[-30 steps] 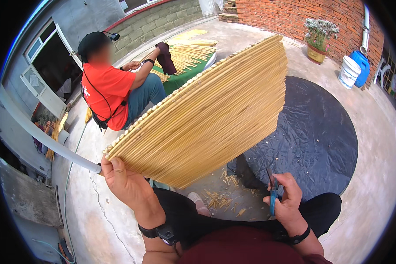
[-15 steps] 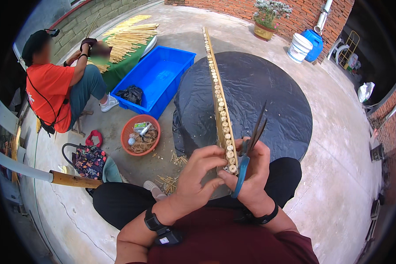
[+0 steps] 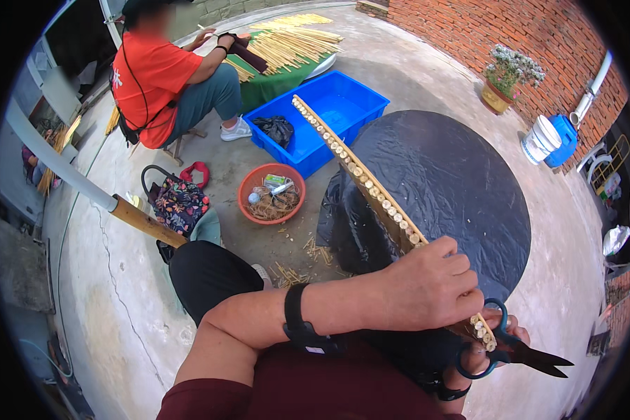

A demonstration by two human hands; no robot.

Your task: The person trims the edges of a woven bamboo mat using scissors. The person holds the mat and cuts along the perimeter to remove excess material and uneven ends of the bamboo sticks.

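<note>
My left hand (image 3: 430, 283) is closed over a long panel of pale stalks (image 3: 371, 185), a little back from its near end. The stalks' round cut ends show in a row along its edge, and the panel slants from my lap toward the far left. At the near end is my right hand (image 3: 512, 329), partly hidden behind the panel. Blue-handled scissors (image 3: 497, 350) hang on its fingers, their dark blades pointing right, away from the stalks. Its fingertips are at the panel's last stalks. My left forearm crosses in front of my body.
A round table under black plastic sheeting (image 3: 455, 189) stands ahead. Beyond it are a blue tub (image 3: 315, 150) and an orange basket (image 3: 243, 192). At the far left sits a person in a red shirt (image 3: 157, 77) beside spread stalks (image 3: 287, 49). A pole (image 3: 140, 217) juts in from the left.
My left hand has gone from a pinch at the near end to a grip over the panel, farther right. The scissors have swung from pointing up to pointing right. The panel now slants left.
</note>
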